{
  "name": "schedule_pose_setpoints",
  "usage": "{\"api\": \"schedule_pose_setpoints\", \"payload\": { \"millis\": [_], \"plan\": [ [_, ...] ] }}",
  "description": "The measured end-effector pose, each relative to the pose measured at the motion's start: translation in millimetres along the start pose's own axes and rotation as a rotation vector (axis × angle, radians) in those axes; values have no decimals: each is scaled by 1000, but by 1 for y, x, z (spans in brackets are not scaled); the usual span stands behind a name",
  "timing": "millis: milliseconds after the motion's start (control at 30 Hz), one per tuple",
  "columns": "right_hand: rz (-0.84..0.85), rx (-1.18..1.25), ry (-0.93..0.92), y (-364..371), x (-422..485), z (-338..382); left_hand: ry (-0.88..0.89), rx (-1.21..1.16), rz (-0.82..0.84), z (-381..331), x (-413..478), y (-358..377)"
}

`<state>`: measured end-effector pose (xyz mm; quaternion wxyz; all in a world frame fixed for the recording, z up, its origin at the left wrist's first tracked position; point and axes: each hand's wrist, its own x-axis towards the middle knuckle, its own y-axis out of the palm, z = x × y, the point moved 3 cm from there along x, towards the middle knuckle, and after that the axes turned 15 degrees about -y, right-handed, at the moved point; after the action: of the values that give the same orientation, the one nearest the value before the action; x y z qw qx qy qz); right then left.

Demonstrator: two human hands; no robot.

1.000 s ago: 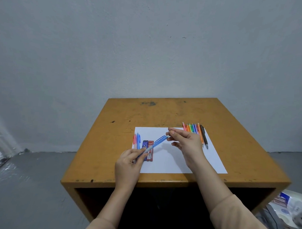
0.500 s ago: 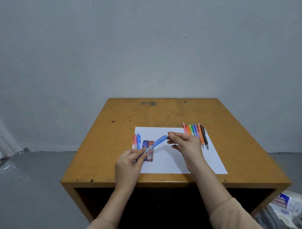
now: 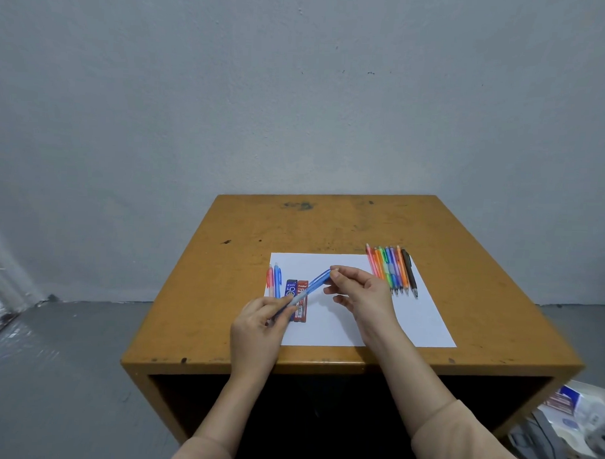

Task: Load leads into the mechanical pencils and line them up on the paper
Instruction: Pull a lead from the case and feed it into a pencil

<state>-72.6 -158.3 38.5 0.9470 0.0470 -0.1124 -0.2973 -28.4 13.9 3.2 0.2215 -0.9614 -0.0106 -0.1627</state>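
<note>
Above the 9 o'clock half of the paper [image 3: 421, 322], the blue mechanical pencil [image 3: 314, 284] is held off the sheet, its cap end pointing toward 2 o'clock. The left hand [image 3: 260, 325] grips the lower barrel with fingers and thumb curled round it. The right hand [image 3: 364, 293] pinches the cap end between thumb and forefinger, with the remaining fingers loosely curled beneath. The pencil appears to be light, stiff, smooth plastic: support it at the barrel and use the cap end only for pulling or pressing. Leads are probably thin and brittle, so apply no side load. The two lead cases [image 3: 302, 301] lie under the pencil, partly covered by it and by the left hand. A pair of pencils [image 3: 273, 281] lies at 9 o'clock on the sheet, and a row of coloured pencils [image 3: 392, 272] at 1 o'clock. Not determinable: whether the cap is seated or off, whether a lead sits between the right fingertips, the pencil tip hidden in the left hand, and which pencils are loaded.
</note>
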Motion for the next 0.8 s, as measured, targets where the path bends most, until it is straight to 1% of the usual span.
{"api": "schedule_pose_setpoints", "payload": {
  "millis": [200,300,533,600,667,733,800],
  "plan": [
    [12,91,62,6,-1,-2,32,-13,24,-6,-1,-1],
    [22,252,115,9,-1,0,55,-7,49,-9,-3,-1],
    [18,606,193,15,-1,4,24,-48,141,-20,-3,0],
    [3,711,223,15,2,4,-80,-126,158,-24,-3,0],
    [-24,795,243,15,7,3,-200,-210,214,-28,-5,4],
    [-53,846,246,14,13,3,-320,-294,332,-32,-9,10],
    [-76,879,239,11,20,2,-473,-413,487,-35,-13,16]
  ]
}}
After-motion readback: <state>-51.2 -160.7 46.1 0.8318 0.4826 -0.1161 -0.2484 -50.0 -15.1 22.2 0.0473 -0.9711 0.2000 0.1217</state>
